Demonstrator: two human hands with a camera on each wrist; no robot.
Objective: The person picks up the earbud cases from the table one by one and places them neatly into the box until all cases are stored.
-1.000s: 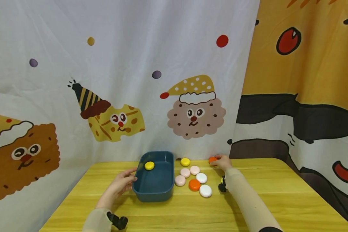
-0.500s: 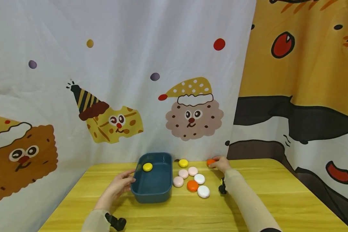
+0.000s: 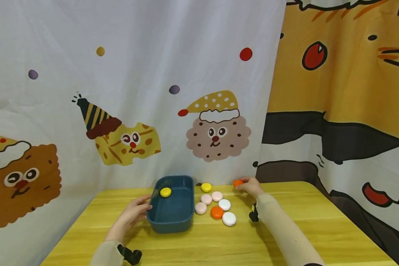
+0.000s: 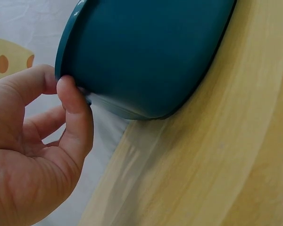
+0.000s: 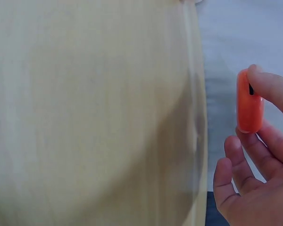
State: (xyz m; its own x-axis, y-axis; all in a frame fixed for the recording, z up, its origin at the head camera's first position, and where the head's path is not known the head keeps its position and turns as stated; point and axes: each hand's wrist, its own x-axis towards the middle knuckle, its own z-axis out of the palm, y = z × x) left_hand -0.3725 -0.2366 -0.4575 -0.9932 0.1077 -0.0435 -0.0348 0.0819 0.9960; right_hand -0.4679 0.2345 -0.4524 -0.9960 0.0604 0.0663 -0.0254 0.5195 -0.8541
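Note:
In the head view, my right hand (image 3: 251,186) holds an orange round, flattened piece (image 3: 238,183) at the back of the table. The right wrist view shows the orange piece (image 5: 249,103) on edge, pinched between thumb and fingertips, with the other fingers loosely bent. My left hand (image 3: 131,214) is at the left side of a dark blue box (image 3: 171,227). Thumb and index finger of the left hand (image 4: 42,141) pinch the box's rim (image 4: 61,59) in the left wrist view. A yellow piece (image 3: 165,192) lies inside the box.
Right of the box lie a yellow piece (image 3: 206,187), several pale pink pieces (image 3: 201,208), two white pieces (image 3: 229,218) and another orange piece (image 3: 216,212). A printed curtain (image 3: 146,74) hangs behind the wooden table (image 3: 212,244).
The head view has turned slightly right, so the scene sits further left. My right hand has risen a little with the orange piece. The left hand stays at the box.

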